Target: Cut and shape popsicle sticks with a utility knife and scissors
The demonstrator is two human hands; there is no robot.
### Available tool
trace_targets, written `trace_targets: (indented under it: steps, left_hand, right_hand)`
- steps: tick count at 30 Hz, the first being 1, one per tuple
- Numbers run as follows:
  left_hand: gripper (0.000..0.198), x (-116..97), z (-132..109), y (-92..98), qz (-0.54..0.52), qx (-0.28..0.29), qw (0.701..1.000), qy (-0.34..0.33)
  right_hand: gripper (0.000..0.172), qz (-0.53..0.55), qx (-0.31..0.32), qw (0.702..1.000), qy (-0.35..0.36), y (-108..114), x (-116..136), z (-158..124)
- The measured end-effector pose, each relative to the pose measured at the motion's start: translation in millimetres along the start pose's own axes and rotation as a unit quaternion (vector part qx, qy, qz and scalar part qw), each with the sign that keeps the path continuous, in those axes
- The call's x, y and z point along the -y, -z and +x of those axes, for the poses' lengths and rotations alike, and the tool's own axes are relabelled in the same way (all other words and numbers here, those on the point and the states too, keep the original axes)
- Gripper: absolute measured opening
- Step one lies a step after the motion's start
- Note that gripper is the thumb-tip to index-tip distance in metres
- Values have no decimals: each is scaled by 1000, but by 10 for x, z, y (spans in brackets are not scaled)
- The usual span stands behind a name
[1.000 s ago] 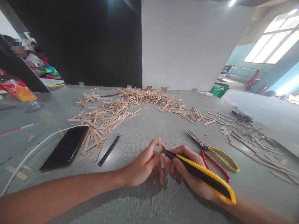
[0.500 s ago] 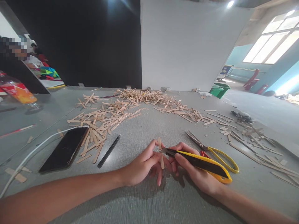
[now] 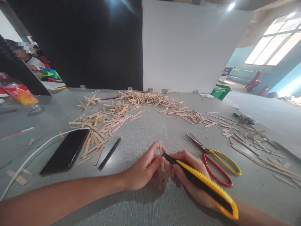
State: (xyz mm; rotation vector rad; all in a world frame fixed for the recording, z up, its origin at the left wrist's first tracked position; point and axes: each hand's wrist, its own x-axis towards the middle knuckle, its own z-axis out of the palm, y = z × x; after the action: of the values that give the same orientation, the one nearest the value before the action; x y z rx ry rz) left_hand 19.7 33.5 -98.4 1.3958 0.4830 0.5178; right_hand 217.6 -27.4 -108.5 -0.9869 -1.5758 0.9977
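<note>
My left hand pinches a short wooden craft stick upright just above the grey table. Its fingers are closed on the stick. My right hand grips a yellow and black utility knife, and the blade tip touches the stick at about its middle. The knife handle slants down towards the lower right. Red and yellow scissors lie just right of my right hand, blades pointing up left.
A black phone with a white cable lies at the left, a black pen beside it. Several heaps of wooden sticks spread across the far table; cut scraps lie at the right. A bottle stands far left.
The knife handle has swung down towards me and to the lower right, after lying flatter half a second ago. The left hand and the stick have stayed in place.
</note>
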Motion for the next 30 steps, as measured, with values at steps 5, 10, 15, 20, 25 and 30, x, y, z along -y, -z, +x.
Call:
trace_targets:
  steps: [5,10,15,20,25,30]
  left_hand:
    - [24,9,-18,-8,27,-1,1000,-5]
    - [19,19,-6,-4,14,9,1000,-26]
    - [13,23,13,2,5,14,1000,-27]
    - [12,13,12,7,16,12,999,-31]
    - [13,3,2,13,16,9,1000,-17]
    - [25,26,-5,10,36,-14,999,-9]
  right_hand:
    - [8,-64,-5,997,53,-25,-26,-31]
    - [16,70,8,997,-35,-16,32,2]
    - [22,154,17,983,-96,30,38,52]
    - [24,209,49,969,-119,103,-32,90]
    - [22,245,70,956,-143,149,-92,97]
    - [23,243,-51,964,-97,136,-133,98]
